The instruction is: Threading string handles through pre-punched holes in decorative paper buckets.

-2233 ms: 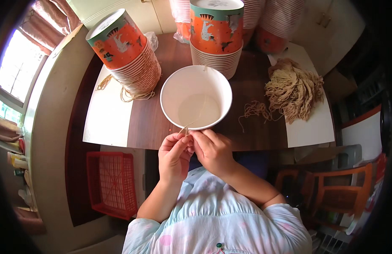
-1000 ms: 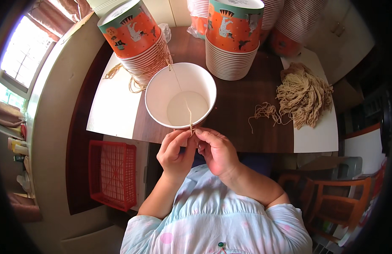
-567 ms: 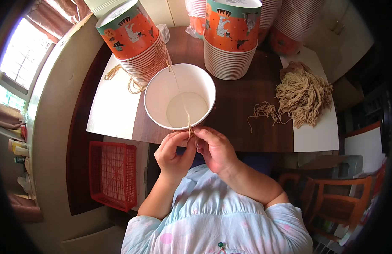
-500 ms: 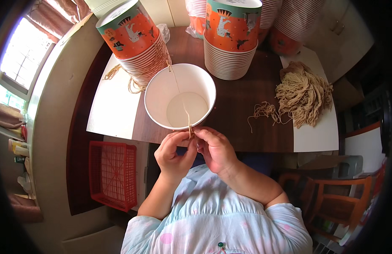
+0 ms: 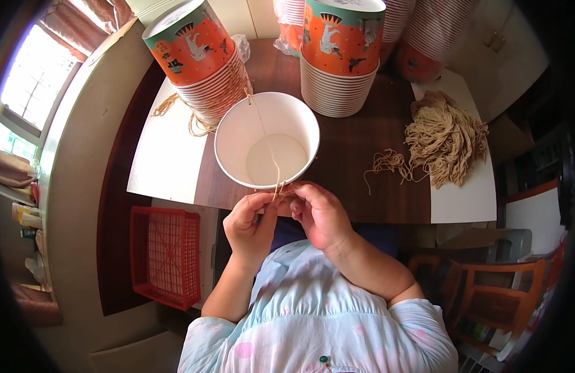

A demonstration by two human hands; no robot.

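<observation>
Two bare hands were observed at the near rim of one white tub, which stood on the table (image 5: pixel 362 193) and served as the reference for all positions. The left hand (image 5: pixel 247 227) had thumb and forefinger in a narrow pinch on the cord (image 5: pixel 277 163). The right hand (image 5: pixel 324 214) was likewise narrowed on the cord, just beside the left; the exact lie of the strands between the fingertips was too small to tell.

Materials: the table had a dark, wood-grained top with pale end panels. Left of and beyond the tub was a tilted-looking stack (image 5: pixel 194 50) of inverted tubs, its top one printed orange and green, with cord draped over the ribbed rims. Beyond the tub and to its right, a second stack (image 5: pixel 341 46) showed the same print and close-set pale rims. Well to the tub's right lay a fibrous, mop-like yarn heap (image 5: pixel 446 140), with a loose, curly tangle (image 5: pixel 390 163) nearer the tub. Below and left of it was a red lattice crate (image 5: pixel 191 261).

Appearance: the white tub (image 5: pixel 234 133) was smooth, round-mouthed and tapered, its rim rolled. The thin, tan cord passed at the far rim and crossed the mouth, slightly slack, to the fingers.
</observation>
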